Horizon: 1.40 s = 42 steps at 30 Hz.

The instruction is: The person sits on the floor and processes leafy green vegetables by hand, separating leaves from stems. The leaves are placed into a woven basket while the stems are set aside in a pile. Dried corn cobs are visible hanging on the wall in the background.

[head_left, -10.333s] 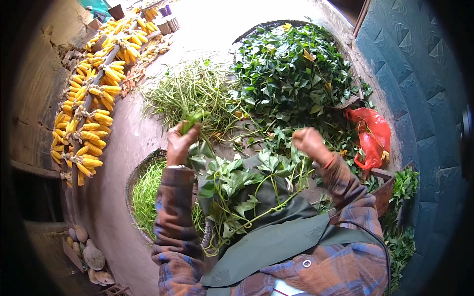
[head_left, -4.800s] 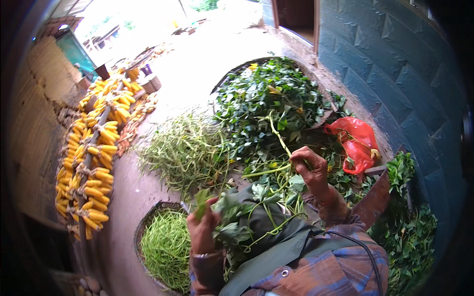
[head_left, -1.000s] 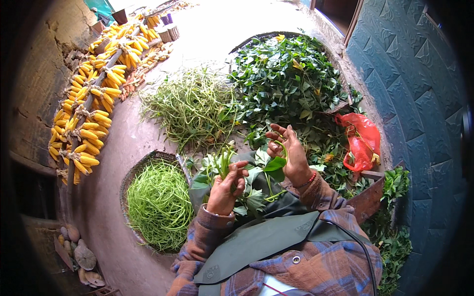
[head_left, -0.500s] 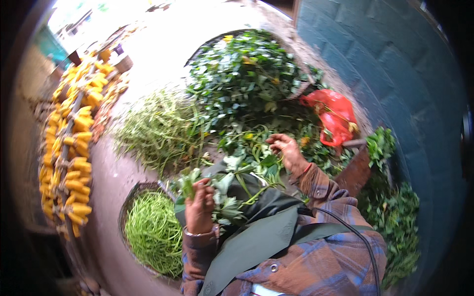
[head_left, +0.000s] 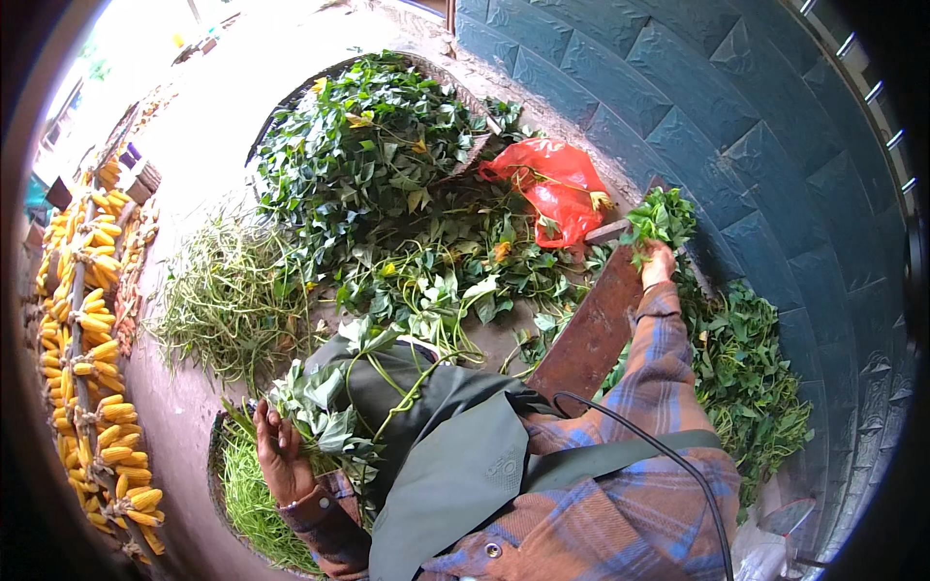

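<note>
Out at my right side, my right hand (head_left: pixel 657 263) grips a bunch of leafy greens (head_left: pixel 660 221) above a rusty brown board (head_left: pixel 589 320). My left hand (head_left: pixel 281 453), low on the left, has its fingers loosely curled at a few green stems beside the basket of thin stripped stems (head_left: pixel 244 481). Leafy vines (head_left: pixel 315 402) with long pale stalks lie across the dark green apron (head_left: pixel 455 465) on my lap, next to my left hand.
A large heap of dark leaves (head_left: pixel 358 155) stands ahead, with pale tangled stems (head_left: pixel 218 310) to its left. A red plastic bag (head_left: pixel 564 198) lies near the blue tiled surface (head_left: pixel 736 116). Yellow corn (head_left: pixel 116 436) lines a pole at left; more greens (head_left: pixel 746 378) lie at right.
My right hand has swung out to the right and now grips a leafy bunch. My left hand has moved left and lower. The view has turned rightward, shifting the heaps left.
</note>
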{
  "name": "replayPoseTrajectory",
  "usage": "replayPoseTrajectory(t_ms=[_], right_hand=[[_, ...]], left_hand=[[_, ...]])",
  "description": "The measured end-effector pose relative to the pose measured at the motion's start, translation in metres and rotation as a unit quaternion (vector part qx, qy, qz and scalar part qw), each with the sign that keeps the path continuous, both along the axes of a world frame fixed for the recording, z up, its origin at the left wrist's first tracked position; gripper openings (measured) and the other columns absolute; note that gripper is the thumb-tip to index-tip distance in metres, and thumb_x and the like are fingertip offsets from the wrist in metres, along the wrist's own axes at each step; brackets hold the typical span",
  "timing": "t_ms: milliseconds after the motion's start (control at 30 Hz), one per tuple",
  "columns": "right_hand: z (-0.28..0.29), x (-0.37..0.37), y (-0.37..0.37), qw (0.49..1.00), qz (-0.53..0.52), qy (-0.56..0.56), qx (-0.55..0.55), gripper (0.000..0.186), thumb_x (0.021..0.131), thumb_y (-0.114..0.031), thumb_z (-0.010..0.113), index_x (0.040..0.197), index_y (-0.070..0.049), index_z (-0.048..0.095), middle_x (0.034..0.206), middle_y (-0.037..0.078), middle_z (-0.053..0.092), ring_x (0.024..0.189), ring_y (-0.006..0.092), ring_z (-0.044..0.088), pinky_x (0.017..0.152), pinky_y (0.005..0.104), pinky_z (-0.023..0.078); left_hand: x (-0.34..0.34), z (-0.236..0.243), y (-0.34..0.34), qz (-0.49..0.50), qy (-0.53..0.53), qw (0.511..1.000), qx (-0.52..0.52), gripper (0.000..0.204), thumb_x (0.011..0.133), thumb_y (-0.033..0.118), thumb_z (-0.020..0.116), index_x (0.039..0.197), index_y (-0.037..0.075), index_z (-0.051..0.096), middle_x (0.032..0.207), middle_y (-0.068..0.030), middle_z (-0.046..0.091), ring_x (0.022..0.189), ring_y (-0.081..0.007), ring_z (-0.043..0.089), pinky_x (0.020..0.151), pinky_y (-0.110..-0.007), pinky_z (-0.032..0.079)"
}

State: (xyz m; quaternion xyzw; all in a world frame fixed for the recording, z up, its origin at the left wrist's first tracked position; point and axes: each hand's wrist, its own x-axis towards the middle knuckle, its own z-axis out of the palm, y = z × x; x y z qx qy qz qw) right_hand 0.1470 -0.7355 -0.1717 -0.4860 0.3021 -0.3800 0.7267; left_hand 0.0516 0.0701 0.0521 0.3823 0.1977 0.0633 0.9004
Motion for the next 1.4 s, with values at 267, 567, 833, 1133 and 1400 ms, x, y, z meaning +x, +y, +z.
replayPoseTrajectory(t_ms=[267, 567, 833, 1133, 1400], right_hand=[[-0.001, -0.031, 0.029, 0.865, -0.151, 0.384, -0.286, 0.046, 0.084, -0.019, 0.059, 0.122, 0.008, 0.056, 0.122, 0.028, 0.060, 0.116, 0.0400, 0.056, 0.101, 0.0430, 0.044], [0.072, -0.014, 0.199, 0.749, -0.008, 0.437, -0.498, 0.024, 0.090, -0.013, 0.055, 0.109, -0.002, 0.064, 0.106, 0.018, 0.068, 0.097, 0.0365, 0.064, 0.085, 0.0423, 0.051], [0.161, 0.027, 0.425, 0.683, 0.537, 0.030, -0.495, 0.013, 0.089, -0.005, 0.060, 0.098, 0.001, 0.067, 0.088, 0.016, 0.068, 0.077, 0.0232, 0.067, 0.070, 0.0317, 0.052], [0.220, -0.025, 0.565, 0.399, 0.662, -0.281, -0.569, 0.017, 0.078, -0.015, 0.073, 0.084, -0.008, 0.059, 0.073, 0.006, 0.052, 0.069, 0.0254, 0.057, 0.061, 0.0371, 0.048], [0.197, -0.040, 0.598, 0.261, 0.643, -0.316, -0.647, 0.019, 0.072, -0.017, 0.067, 0.086, -0.009, 0.058, 0.085, 0.007, 0.052, 0.087, 0.0241, 0.053, 0.076, 0.0364, 0.044]], left_hand=[[-0.012, 0.007, 0.003, 0.011, -0.019, 0.999, -0.024, 0.032, 0.104, 0.020, 0.048, 0.131, 0.002, 0.049, 0.090, 0.0012, 0.049, 0.060, -0.0038, 0.037, 0.045, -0.017, 0.030], [-0.028, 0.052, 0.020, 0.169, -0.173, 0.950, -0.198, 0.029, 0.107, 0.017, 0.040, 0.123, -0.004, 0.052, 0.081, -0.0017, 0.038, 0.059, -0.0071, 0.030, 0.045, -0.022, 0.027], [-0.055, 0.064, 0.034, 0.229, -0.299, 0.888, -0.263, 0.027, 0.106, 0.013, 0.041, 0.122, -0.006, 0.050, 0.083, -0.0033, 0.042, 0.061, -0.0082, 0.033, 0.047, -0.022, 0.029], [-0.106, 0.051, 0.069, 0.336, -0.313, 0.870, -0.181, 0.025, 0.105, 0.018, 0.045, 0.115, -0.003, 0.056, 0.079, -0.0016, 0.042, 0.060, -0.0081, 0.034, 0.049, -0.023, 0.028], [-0.144, 0.057, 0.093, 0.400, -0.332, 0.843, -0.140, 0.023, 0.103, 0.011, 0.047, 0.115, -0.006, 0.056, 0.078, -0.0031, 0.044, 0.059, -0.0078, 0.032, 0.048, -0.022, 0.024]])
